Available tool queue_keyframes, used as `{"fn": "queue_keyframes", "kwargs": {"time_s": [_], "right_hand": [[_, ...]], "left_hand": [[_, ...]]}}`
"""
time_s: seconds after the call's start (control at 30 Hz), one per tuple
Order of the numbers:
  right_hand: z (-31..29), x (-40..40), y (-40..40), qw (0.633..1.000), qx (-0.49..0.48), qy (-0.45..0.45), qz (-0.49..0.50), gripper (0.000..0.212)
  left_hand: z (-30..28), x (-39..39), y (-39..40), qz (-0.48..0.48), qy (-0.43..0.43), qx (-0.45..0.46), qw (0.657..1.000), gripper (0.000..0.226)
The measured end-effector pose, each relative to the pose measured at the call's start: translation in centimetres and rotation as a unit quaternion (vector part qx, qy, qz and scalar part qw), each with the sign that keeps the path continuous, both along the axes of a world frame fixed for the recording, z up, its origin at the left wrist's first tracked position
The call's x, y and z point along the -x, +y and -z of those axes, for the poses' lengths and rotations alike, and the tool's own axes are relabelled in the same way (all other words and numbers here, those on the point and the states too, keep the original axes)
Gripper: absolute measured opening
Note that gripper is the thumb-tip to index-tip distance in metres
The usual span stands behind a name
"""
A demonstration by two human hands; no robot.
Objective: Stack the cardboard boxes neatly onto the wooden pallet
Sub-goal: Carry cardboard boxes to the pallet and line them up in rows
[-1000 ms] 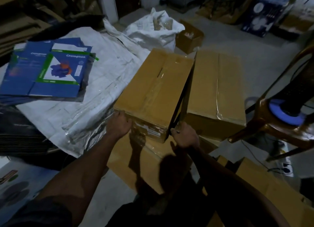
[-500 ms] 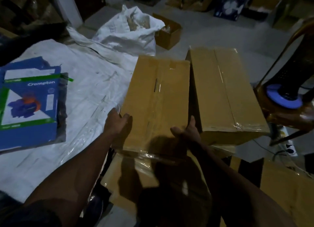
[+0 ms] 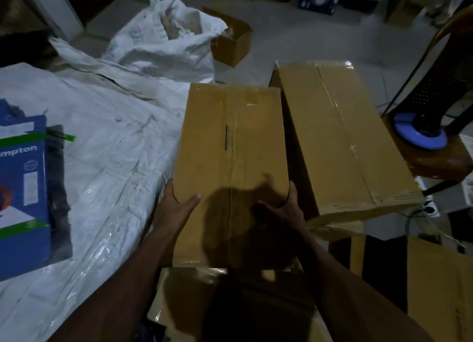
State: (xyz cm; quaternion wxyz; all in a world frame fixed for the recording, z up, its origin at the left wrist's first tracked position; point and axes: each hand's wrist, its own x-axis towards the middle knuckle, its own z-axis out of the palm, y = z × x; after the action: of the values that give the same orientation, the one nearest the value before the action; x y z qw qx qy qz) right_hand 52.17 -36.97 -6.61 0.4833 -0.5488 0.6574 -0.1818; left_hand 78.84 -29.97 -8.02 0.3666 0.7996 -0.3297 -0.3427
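A taped brown cardboard box (image 3: 230, 147) lies flat at the centre, its long side running away from me. My left hand (image 3: 176, 203) grips its left edge, thumb on the top face. My right hand (image 3: 284, 208) holds the right edge, fingers pointing up along the side. A second taped cardboard box (image 3: 340, 137) sits right beside it, turned slightly. Both rest on flat cardboard (image 3: 184, 290) and dark slats (image 3: 381, 265) that show below; whether these are the pallet I cannot tell.
A white plastic sheet (image 3: 107, 142) covers the surface at left, with blue printed cartons (image 3: 23, 195) on it. A white sack (image 3: 163, 42) and a small open box (image 3: 230, 39) stand behind. A brown chair (image 3: 435, 160) carrying a dark fan base stands at right.
The box went from tilted on its edge to lying flat beside the second box. Both hands shifted from its lower end up onto its side edges.
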Motion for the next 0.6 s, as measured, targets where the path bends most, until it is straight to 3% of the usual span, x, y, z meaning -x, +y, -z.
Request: {"fn": "queue_keyframes", "kwargs": {"time_s": [0.3,0.6], "right_hand": [[0.7,0.0,-0.5,1.0,-0.009,-0.023,0.02,0.1],[-0.7,0.2,0.4,0.998,-0.041,-0.025,0.032,0.102]], "left_hand": [[1.1,-0.5,-0.7,-0.002,0.008,0.016,1.0,0.074],[0.8,-0.8,0.2,0.01,0.047,0.015,0.999,0.083]]}}
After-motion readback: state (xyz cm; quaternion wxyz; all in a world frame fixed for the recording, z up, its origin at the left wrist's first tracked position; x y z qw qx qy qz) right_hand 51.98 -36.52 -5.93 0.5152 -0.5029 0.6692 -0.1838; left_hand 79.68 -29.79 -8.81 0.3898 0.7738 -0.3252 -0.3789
